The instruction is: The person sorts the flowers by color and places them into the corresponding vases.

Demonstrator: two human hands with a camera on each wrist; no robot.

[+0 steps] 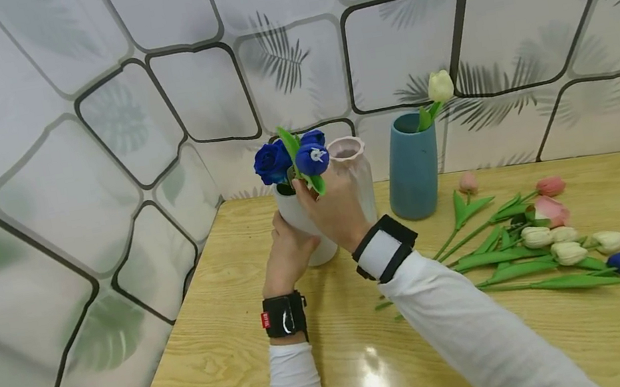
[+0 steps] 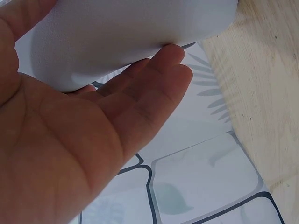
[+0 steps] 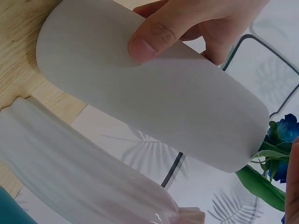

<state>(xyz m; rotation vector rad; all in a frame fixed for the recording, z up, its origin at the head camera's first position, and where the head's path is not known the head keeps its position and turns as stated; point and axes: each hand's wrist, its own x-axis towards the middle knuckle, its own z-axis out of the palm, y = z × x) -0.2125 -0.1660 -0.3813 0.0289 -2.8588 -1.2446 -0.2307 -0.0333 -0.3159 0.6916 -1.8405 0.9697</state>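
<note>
A white vase (image 1: 322, 254) stands on the wooden table (image 1: 217, 377) near the back left corner. My left hand (image 1: 287, 251) grips its side. The left wrist view shows the palm and fingers (image 2: 140, 93) wrapped under the vase (image 2: 126, 32). In the right wrist view the left thumb (image 3: 154, 39) presses on the vase (image 3: 154, 102). Blue flowers (image 1: 273, 162) stand in its mouth. My right hand (image 1: 332, 211) is at the rim, fingers pinching the stem of a blue flower (image 1: 312, 158) by its green leaf. The flowers (image 3: 285, 130) show beside a right fingertip (image 3: 293, 191).
A frosted pinkish vase (image 1: 357, 169) stands right behind my right hand. A teal vase (image 1: 412, 167) with one white tulip (image 1: 440, 86) is farther right. Several loose tulips (image 1: 536, 239) lie on the table's right side. Patterned wall panels close the left and back.
</note>
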